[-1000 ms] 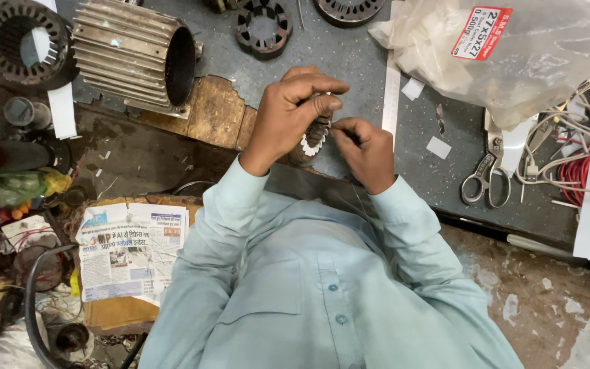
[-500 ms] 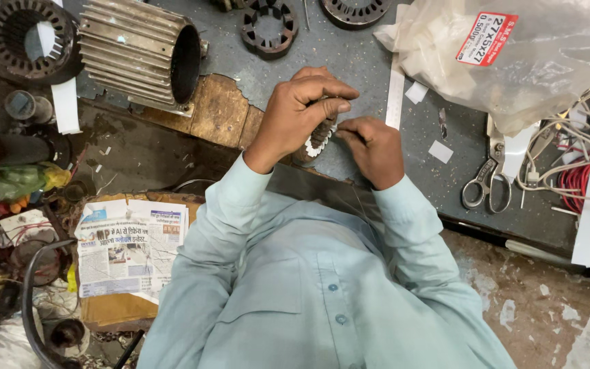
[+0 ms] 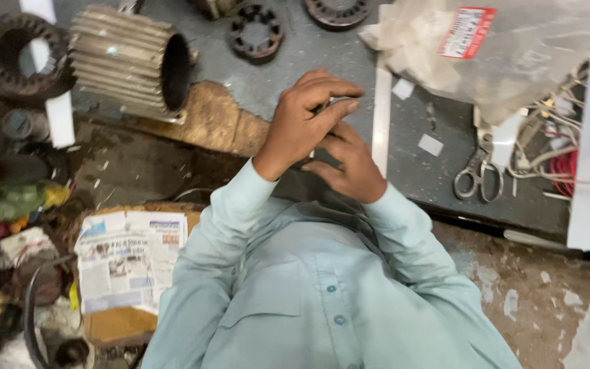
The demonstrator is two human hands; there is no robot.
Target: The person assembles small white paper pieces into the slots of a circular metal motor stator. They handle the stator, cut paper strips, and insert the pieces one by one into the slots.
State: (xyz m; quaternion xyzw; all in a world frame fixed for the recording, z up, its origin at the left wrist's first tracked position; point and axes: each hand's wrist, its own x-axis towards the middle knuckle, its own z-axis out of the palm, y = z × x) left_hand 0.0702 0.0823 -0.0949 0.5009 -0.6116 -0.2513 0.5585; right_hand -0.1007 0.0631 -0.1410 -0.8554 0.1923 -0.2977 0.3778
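Observation:
My left hand (image 3: 305, 119) is raised over the grey workbench (image 3: 322, 48), its fingers curled around a small round metal part (image 3: 324, 107). Only a sliver of that part shows between thumb and fingers. Just below and to the right, my right hand (image 3: 349, 164) presses against it from underneath, with the fingertips tucked under the left palm. Both pale green sleeves reach up from the bottom of the view.
A large ribbed motor housing (image 3: 131, 61) lies at the left. Dark stator rings (image 3: 257, 31) sit at the back, a plastic bag (image 3: 500, 48) at the right, and scissors (image 3: 478, 174) beside a wire bundle (image 3: 561, 164). A white strip (image 3: 380, 116) lies by my hands, a newspaper (image 3: 128, 260) on the floor.
My hands have closed together over the small part, so its white-lined ring no longer shows. The view has shifted slightly.

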